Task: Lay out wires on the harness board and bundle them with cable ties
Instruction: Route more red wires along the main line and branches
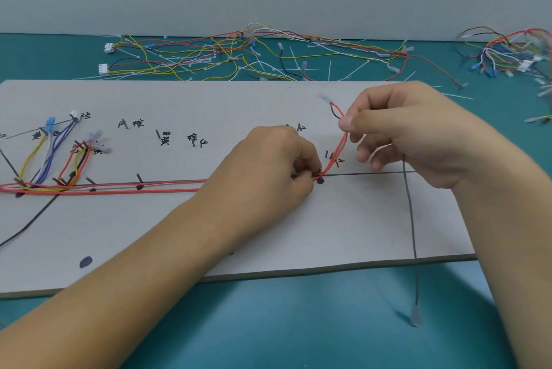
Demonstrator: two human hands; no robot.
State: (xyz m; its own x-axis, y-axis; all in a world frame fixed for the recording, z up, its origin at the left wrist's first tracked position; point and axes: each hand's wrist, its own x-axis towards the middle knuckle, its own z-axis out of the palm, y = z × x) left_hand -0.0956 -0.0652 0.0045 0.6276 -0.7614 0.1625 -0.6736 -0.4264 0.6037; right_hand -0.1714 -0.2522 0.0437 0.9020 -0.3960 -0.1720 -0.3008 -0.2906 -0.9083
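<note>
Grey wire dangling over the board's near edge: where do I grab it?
Probably take the grey wire on its straight run across the harness board, pinching from above, near the right hand. It lies flat and unobstructed there, while its terminal end hangs loose past the edge.

The harness board [268,237] is looking like matt grey card with a faintly rough face. The red wires [119,186] are showing smooth, slightly glossy plastic insulation, lying over a matt teal table [298,324].
</note>
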